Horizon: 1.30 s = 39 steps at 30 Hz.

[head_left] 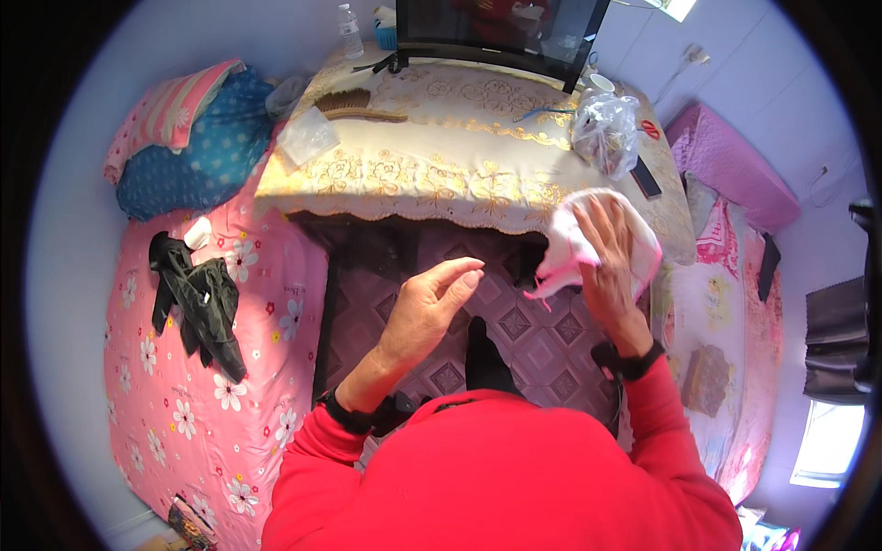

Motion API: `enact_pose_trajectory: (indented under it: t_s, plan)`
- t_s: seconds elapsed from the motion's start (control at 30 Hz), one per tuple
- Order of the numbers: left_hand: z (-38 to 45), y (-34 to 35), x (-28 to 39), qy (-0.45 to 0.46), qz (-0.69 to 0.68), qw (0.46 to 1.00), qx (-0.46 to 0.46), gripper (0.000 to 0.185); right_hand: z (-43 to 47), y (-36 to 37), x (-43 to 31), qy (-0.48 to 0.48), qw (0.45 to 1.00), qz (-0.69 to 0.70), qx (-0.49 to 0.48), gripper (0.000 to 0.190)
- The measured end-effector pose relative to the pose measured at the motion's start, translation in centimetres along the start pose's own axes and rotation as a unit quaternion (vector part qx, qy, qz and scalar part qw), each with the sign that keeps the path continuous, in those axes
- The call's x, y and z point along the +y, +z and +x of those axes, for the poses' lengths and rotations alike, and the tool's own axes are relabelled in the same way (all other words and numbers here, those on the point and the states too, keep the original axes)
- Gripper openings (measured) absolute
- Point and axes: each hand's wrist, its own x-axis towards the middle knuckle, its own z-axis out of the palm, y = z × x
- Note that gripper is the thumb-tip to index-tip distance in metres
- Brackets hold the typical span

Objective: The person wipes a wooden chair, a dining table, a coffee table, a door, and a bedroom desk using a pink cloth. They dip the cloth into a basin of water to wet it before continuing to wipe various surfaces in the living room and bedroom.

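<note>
My right hand (608, 258) lies with fingers spread over a white cloth with pink edging (644, 237), at the front right corner of the covered table. Loose pink threads dangle from the cloth's lower left side. The thumb is not clearly seen and may be tucked in the cloth. My left hand (431, 303) hovers above the tiled floor in front of the table, with nothing visible in it. Its thumb and fingers point right with a small gap between them. Dark bands circle both wrists.
The table's embroidered cream cover (413, 172) carries a bristle brush (362, 112), a clear plastic bag (309, 136), a filled plastic bag (606, 131), a dark phone-like slab (645, 178), red-handled scissors (650, 129), a water bottle (350, 33) and a television (499, 34). A pink-covered bed (269, 358) stands left, holding a black garment (200, 296).
</note>
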Motion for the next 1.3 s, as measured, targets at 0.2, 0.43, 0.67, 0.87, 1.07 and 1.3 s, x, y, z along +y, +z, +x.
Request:
enact_pose_trajectory:
  t_s: [0.2,0.43,0.67,0.87,1.07,1.3]
  plan:
    - [9.5,-2.4,-4.1,0.047,0.228,0.961,0.150,0.034,13.0,14.3,8.9,-0.034,0.986,0.040,-0.161,0.064]
    - [12.8,-11.4,-9.6,-0.064,0.464,0.822,0.325,0.042,16.6,27.3,14.5,-0.040,0.965,-0.088,-0.246,0.067]
    - [20.7,-21.6,-13.0,-0.012,0.566,0.761,0.317,0.047,23.6,31.0,15.0,-0.047,0.963,-0.079,-0.255,0.070]
    - [33.9,-31.6,-14.0,0.077,0.709,0.688,0.134,0.063,29.9,33.9,14.7,-0.043,0.945,-0.076,-0.315,0.073]
    - [36.5,-38.9,-14.0,0.028,0.636,0.771,0.017,0.068,40.2,39.5,14.1,0.029,0.944,-0.126,-0.303,0.073]
    - [40.4,-39.4,-15.9,0.163,0.608,0.777,0.004,0.072,49.3,38.0,15.3,-0.013,0.773,-0.135,-0.620,0.092]
